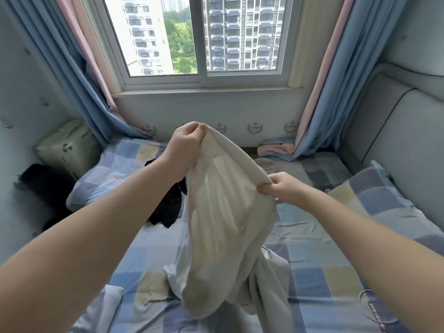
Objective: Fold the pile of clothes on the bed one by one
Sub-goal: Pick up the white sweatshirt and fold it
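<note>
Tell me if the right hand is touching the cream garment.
Touching. The head view shows the right hand pinching the cream garment at its upper edge.

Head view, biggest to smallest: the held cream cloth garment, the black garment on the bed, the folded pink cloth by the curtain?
1. cream cloth garment, though it is nearest the camera
2. black garment, partly hidden
3. folded pink cloth, farthest away

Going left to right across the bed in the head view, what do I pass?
Left pillow → black clothes → cream garment, held up → right hand gripping its edge → right pillow → headboard.
</note>
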{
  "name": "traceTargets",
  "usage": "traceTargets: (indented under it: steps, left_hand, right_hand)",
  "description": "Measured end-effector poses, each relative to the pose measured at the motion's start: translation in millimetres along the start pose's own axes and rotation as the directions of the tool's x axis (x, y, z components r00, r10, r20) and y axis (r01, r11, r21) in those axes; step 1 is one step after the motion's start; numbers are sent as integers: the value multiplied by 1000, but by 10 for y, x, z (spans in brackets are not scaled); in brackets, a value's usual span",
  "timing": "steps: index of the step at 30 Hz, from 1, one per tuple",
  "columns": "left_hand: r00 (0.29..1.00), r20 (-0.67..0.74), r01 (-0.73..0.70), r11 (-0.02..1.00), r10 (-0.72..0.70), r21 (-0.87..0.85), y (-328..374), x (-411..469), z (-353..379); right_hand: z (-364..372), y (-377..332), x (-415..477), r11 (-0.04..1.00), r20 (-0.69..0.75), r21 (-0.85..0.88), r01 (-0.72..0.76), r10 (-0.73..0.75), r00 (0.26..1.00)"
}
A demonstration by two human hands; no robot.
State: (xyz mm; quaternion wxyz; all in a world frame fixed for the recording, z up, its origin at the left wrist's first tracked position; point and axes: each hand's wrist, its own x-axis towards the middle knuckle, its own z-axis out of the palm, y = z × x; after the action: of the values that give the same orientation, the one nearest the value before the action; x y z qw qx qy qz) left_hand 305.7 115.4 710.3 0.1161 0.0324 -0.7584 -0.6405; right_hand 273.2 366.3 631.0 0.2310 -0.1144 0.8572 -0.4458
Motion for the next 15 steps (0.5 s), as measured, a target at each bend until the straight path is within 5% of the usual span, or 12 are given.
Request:
traceTargets:
  steps: [4,8,11,15]
  left_hand:
    - [990,-138,57,965,-21,258,-305,7,119]
    - [994,64,65,939,-92,337,-619,-150,283]
    - [986,163,-16,952,-35,304,-767,-355,523]
    - [942,325,52,992,-88,118,-905,-570,803]
  right_hand:
    - [76,53,-150,982,-21,191,12,-8,1000]
    - [65,-47,-179,875,-149,481,53,22,989]
    - [21,-132,-195,854,-222,515,73,50,974]
    - [-35,-175,-253,820,-253,569,63,102,962]
